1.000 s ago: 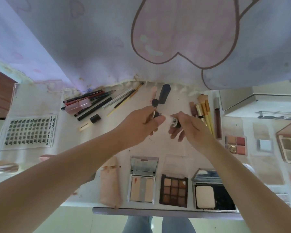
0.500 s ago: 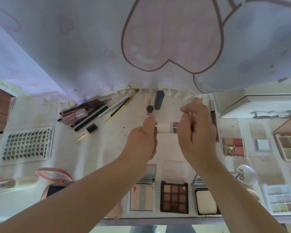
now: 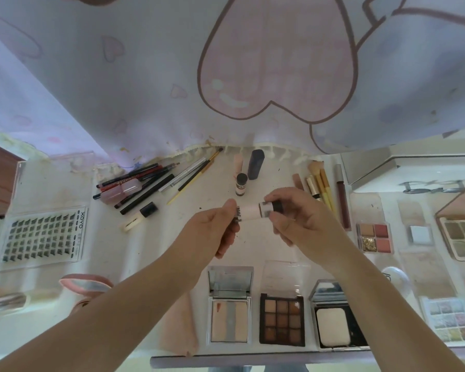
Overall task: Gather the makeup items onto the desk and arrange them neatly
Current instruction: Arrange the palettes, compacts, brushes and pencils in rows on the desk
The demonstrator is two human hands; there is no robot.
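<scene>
Above the middle of the tabletop (image 3: 172, 253), I am holding a small pale tube (image 3: 250, 212) level between both hands; my left hand (image 3: 215, 232) is pinching its ridged end, my right hand (image 3: 298, 224) is curling its grip round the dark cap end, so each grip is narrow and closed on the tube; I am keeping it horizontal, I judge, so the cap seats squarely and nothing spills before I set it down. Just behind it a small dark-capped bottle (image 3: 241, 184) is standing upright beside a dark lipstick case (image 3: 256, 164) and a pink tube (image 3: 238, 163), which looks like the cluster this tube belongs with; pencils (image 3: 142, 183) are lying fanned to the left, brushes (image 3: 320, 183) in a row to the right, and open palettes (image 3: 282, 319) are lining the near edge, sorted by kind; the likely next step is standing the tube next to the bottle, taking care not to knock it over.
</scene>
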